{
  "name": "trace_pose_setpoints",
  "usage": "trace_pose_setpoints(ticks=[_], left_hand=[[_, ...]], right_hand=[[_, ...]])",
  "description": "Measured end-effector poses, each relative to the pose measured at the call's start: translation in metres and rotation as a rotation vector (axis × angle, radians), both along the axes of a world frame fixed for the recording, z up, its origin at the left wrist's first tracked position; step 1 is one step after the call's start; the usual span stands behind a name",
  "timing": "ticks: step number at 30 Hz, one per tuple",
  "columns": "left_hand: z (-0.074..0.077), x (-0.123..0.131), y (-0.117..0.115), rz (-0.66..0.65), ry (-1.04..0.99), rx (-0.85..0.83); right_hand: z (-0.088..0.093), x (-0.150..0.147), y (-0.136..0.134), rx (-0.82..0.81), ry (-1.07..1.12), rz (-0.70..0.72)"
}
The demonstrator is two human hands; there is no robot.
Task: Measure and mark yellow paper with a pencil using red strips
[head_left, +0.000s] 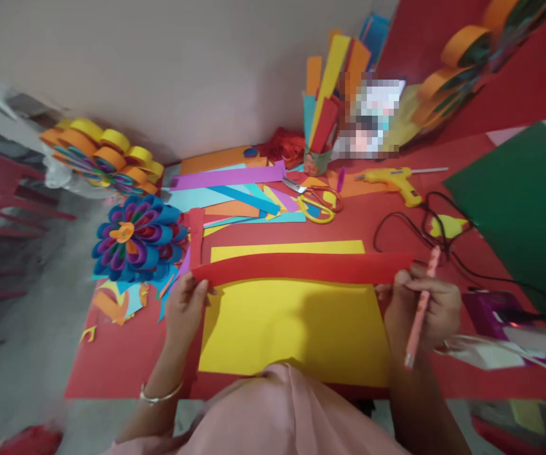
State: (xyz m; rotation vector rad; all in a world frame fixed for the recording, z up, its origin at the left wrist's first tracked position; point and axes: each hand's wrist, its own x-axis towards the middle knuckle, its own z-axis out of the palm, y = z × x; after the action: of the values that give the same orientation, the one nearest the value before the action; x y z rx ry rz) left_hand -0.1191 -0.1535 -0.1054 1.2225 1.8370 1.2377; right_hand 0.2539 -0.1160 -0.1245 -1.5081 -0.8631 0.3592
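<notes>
A long red paper strip (301, 268) stretches across a yellow paper sheet (292, 332) on the red table (112, 360). My left hand (185, 306) pinches the strip's left end, fingers closed. My right hand (422, 309) holds the strip's right end and also grips a pink pencil (422, 309) that points up and away from me. A bangle sits on my left wrist.
Yellow-handled scissors (318, 202), a yellow glue gun (396, 180) with black cord, a cup of paper strips (323, 120), loose coloured strips (239, 196), a blue-purple paper flower (138, 237), an orange-yellow flower (105, 155), a green sheet (524, 208) at right.
</notes>
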Motion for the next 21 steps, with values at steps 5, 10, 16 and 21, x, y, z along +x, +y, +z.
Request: trace_pose_setpoints(ticks=[5,10,16,21], left_hand=[[-0.023,0.012,-0.074,-0.001,0.748,0.186],[-0.031,0.027,-0.133,-0.096,0.916,0.176],[-0.016,0.01,-0.118,-0.05,0.81,0.127],[-0.002,0.025,-0.06,-0.348,0.821,0.291]], right_hand=[[0.0,-0.002,0.004,-0.078,0.023,0.001],[-0.002,-0.005,0.001,-0.143,-0.01,0.069],[-0.015,0.002,-0.022,-0.199,0.003,0.208],[-0.03,0.013,-0.038,-0.308,-0.104,0.358]])
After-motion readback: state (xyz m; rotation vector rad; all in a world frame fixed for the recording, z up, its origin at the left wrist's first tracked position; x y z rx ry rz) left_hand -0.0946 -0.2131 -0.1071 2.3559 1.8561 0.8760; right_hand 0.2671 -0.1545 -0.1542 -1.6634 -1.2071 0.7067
